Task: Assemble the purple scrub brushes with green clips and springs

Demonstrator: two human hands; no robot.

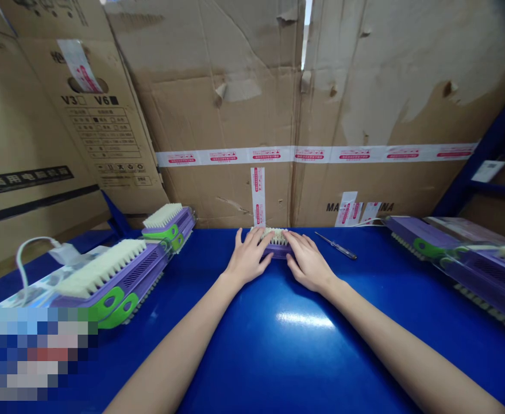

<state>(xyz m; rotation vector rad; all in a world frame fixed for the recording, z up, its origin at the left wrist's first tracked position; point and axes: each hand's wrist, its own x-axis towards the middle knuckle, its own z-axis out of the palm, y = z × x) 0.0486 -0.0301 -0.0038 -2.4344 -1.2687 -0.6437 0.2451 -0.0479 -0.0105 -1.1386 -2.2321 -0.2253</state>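
Note:
In the head view, a purple scrubbing brush (pixel 279 251) with cream bristles facing up lies at the far side of the blue table (pixel 252 345). My left hand (pixel 247 256) holds its left end, fingers over the bristles and thumb at the near side. At the right end, my right hand (pixel 310 260) grips the same brush in a similar way. Both palms cover the ends of the brush, so only its middle shows. Just right of my right hand lies a thin screwdriver (pixel 338 247) with a clear handle.
On the left stand purple-and-green brushes (pixel 118 276), with another stack (pixel 168 224) behind them and a white cable (pixel 22 259). More purple brushes (pixel 437 247) lie at the right. Cardboard sheets (pixel 218 115) wall off the back, and a blue post (pixel 471 149) rises at right.

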